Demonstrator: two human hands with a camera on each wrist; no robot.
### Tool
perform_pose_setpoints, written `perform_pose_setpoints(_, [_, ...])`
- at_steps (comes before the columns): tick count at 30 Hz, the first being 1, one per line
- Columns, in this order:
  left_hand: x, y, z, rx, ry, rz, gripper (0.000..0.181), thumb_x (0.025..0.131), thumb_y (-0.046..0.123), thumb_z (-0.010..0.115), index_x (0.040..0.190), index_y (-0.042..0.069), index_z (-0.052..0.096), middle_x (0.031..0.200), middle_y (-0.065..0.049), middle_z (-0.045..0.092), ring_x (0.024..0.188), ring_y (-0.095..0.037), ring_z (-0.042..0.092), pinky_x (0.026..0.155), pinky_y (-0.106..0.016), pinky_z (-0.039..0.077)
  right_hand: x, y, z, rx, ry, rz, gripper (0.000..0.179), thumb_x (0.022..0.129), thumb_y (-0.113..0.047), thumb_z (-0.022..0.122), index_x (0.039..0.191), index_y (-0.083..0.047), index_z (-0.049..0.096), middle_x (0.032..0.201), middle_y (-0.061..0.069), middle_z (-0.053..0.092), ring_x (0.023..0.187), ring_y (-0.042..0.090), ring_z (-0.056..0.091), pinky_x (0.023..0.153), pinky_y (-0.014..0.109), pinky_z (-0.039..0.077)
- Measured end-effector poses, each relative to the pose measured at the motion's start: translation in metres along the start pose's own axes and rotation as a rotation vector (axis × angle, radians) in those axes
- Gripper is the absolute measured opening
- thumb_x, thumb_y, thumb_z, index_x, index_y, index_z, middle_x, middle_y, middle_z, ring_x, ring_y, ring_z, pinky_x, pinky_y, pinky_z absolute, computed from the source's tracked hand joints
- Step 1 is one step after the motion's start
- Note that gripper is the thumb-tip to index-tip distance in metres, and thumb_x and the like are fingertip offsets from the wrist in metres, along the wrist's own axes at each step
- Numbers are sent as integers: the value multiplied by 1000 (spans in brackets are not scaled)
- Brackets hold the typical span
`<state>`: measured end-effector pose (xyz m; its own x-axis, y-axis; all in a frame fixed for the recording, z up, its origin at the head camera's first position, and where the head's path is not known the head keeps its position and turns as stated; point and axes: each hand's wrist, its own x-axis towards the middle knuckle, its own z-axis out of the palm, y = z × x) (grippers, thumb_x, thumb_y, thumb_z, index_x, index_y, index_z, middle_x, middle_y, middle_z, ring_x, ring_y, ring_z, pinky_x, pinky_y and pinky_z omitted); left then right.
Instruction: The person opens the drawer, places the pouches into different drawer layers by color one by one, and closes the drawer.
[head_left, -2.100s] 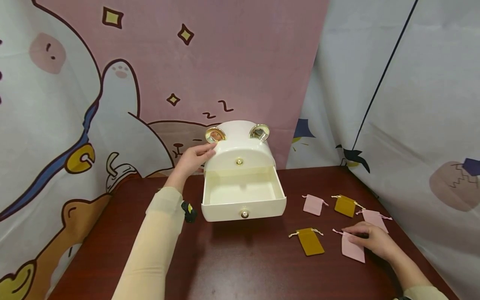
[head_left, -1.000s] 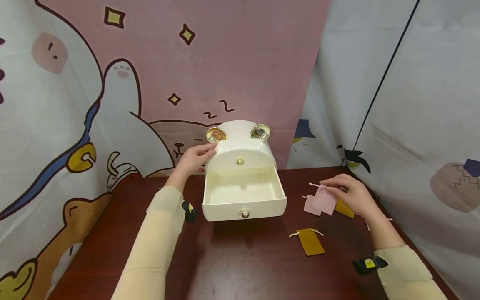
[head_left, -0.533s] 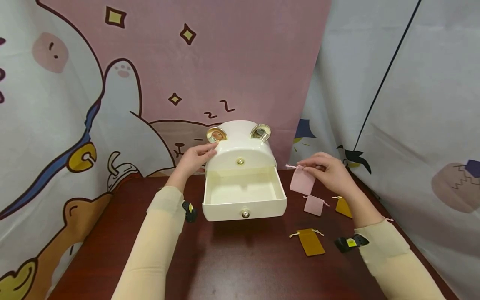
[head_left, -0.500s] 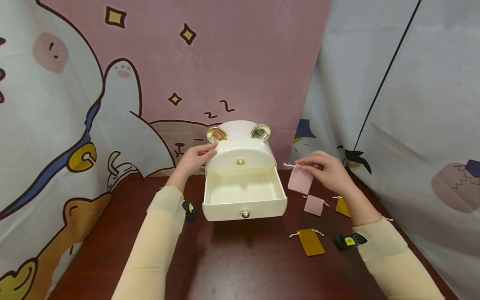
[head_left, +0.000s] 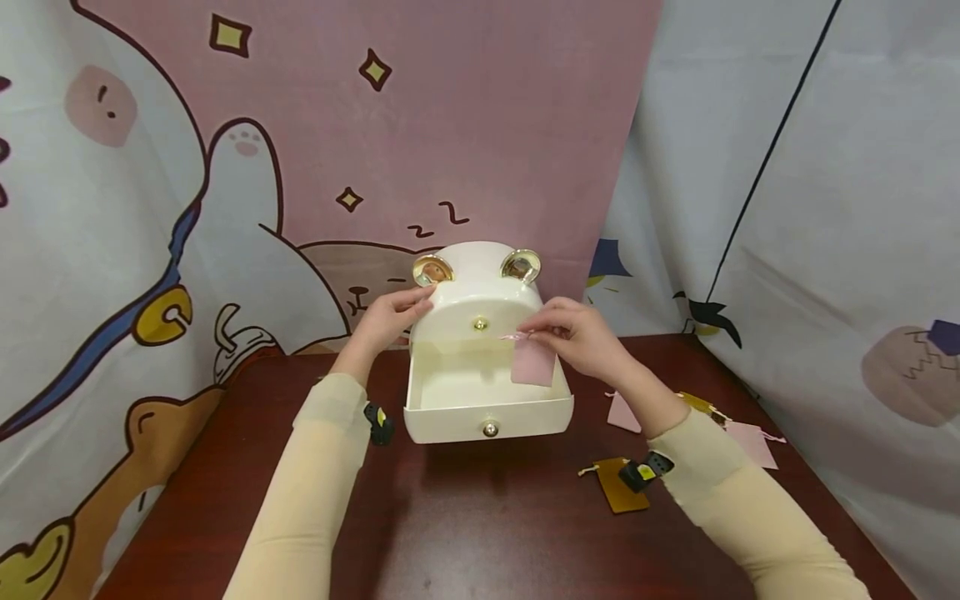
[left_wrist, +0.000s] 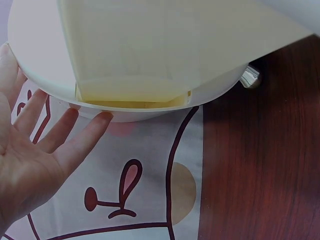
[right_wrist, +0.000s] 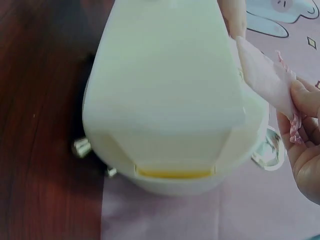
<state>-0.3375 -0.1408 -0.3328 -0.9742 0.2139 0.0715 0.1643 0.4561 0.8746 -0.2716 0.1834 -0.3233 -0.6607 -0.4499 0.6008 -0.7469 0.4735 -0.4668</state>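
A white storage box [head_left: 480,287] with two shiny gold ears stands at the back of the table, its lower drawer [head_left: 450,425] pulled out. My left hand [head_left: 386,321] rests on the box's left side below one ear; in the left wrist view its fingers [left_wrist: 82,140] are spread along the shell. Over the right part of the drawer, my right hand [head_left: 581,337] pinches a pink drawstring pouch [head_left: 533,365] by its gathered top. The pouch hangs down in front of the drawer's inside. In the right wrist view the pink pouch [right_wrist: 265,75] appears beside the drawer's wall.
To the right on the dark red table [head_left: 480,533] lie a pink pouch [head_left: 622,414], a mustard pouch [head_left: 611,487], another mustard one partly behind the right arm, and a pink pouch [head_left: 752,443] near the edge. A printed cloth [head_left: 487,125] hangs close behind the box.
My right hand has picked up the nearest pink pouch from the table at right and carried it left to above the drawer. The left hand stays on the box.
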Motion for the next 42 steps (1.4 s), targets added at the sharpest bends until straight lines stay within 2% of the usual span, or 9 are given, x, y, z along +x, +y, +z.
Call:
perform_pose_setpoints(11, [-2,0,0,-1,2,8,51,95,50,62,143,32,56,140,-7,55,110,-30,62,81,-48,57,18,-8,29,27,-4,-99,18,83,1,78,99,-8,80,94,2,70,83,16,59,66,28,47])
perform_pose_setpoints(18, [0,-2,0,-4,3,13,52,95,50,62,143,32,56,141,-8,55,111,-31,62,84,-52,55,25,-11,42,52,-36,-95,16,85,-3,77,99,-11,81,94,-1,69,87,14,61,69,28,48])
perform_pose_setpoints(21, [1,-3,1,-9,3,11,52,95,49,63,143,31,56,141,-9,55,111,-31,62,85,-54,54,27,-10,48,42,-39,-116,15,85,-3,77,97,-11,81,93,-1,69,89,14,61,72,28,49])
perform_pose_setpoints(26, [1,-3,1,-4,5,10,50,95,48,63,142,31,57,140,-9,56,109,-30,63,82,-50,57,32,-12,57,15,-67,-164,17,86,1,75,99,-8,80,92,2,69,89,18,62,76,31,49])
perform_pose_setpoints(33, [0,-3,1,-22,5,12,50,96,46,63,142,31,57,140,-9,55,109,-31,63,83,-52,55,32,-13,59,26,-150,-151,28,90,2,71,116,-5,74,114,9,69,111,24,61,97,37,48])
perform_pose_setpoints(42, [0,-3,1,-30,6,2,50,96,46,63,143,31,56,139,-9,56,109,-32,63,86,-55,54,19,-9,47,46,-163,-83,27,92,-10,72,119,-8,73,117,5,69,113,22,60,96,39,48])
